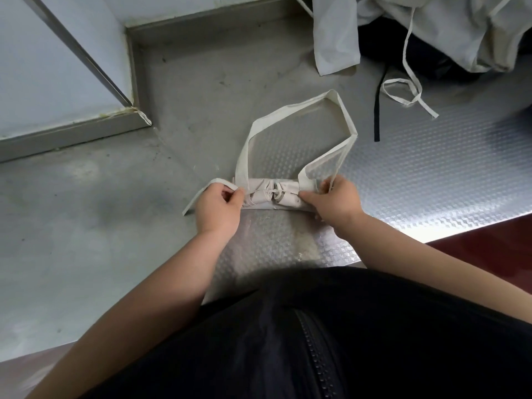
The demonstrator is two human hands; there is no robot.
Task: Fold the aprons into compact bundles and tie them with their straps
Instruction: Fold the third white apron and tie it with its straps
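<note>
Apron bundle lies rolled on the desk. Left grip pinches the strap at one end of the roll, and right grip pinches strap at the other. Recommend even, opposed tension, with the wrap centred and the roll pinned tight.

We have a single view, worn on the head, looking forward and steeply down past a dark jacket onto the metal table. It sits close (wide-angle, so the edges bend). The left hand and right hand, each pinching a strap at the rolled apron, fall mid-frame.
</note>
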